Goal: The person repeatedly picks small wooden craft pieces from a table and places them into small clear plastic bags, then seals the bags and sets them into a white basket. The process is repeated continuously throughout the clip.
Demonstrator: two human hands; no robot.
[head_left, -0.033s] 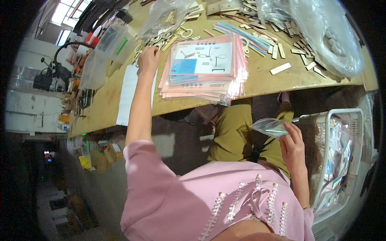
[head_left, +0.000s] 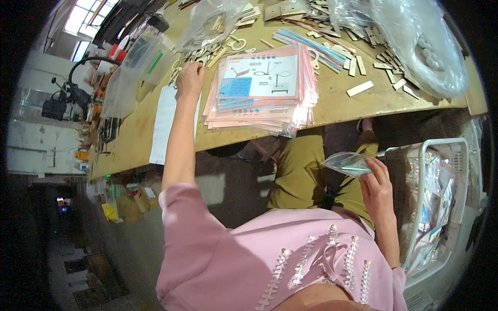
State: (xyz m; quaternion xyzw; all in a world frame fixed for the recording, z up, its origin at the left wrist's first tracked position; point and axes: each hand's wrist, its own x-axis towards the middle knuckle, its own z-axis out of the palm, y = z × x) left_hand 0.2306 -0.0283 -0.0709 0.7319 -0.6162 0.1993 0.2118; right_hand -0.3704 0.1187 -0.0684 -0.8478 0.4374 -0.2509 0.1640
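My left hand (head_left: 190,79) reaches across the table, its fingers curled together at the edge of a pile of wooden ring-shaped pieces (head_left: 206,54). Whatever those fingers hold, if anything, is hidden by the hand. Beneath the wrist lies a white sheet of paper (head_left: 165,124). Down over my lap, my right hand (head_left: 377,184) grips a clear plastic bag (head_left: 340,160) by one end, with a thin green stick inside it. Between the hands, on the table, sits a stack of clear-bagged pink printed sheets (head_left: 259,78) with assembly drawings.
Blue and pink sticks (head_left: 306,44) lie behind the stack. Loose wooden strips (head_left: 360,88) spread at the back right, beside a large plastic bag of white balls (head_left: 428,52). A white basket (head_left: 461,207) of filled packets stands at my right. A clear bin (head_left: 140,54) is far left.
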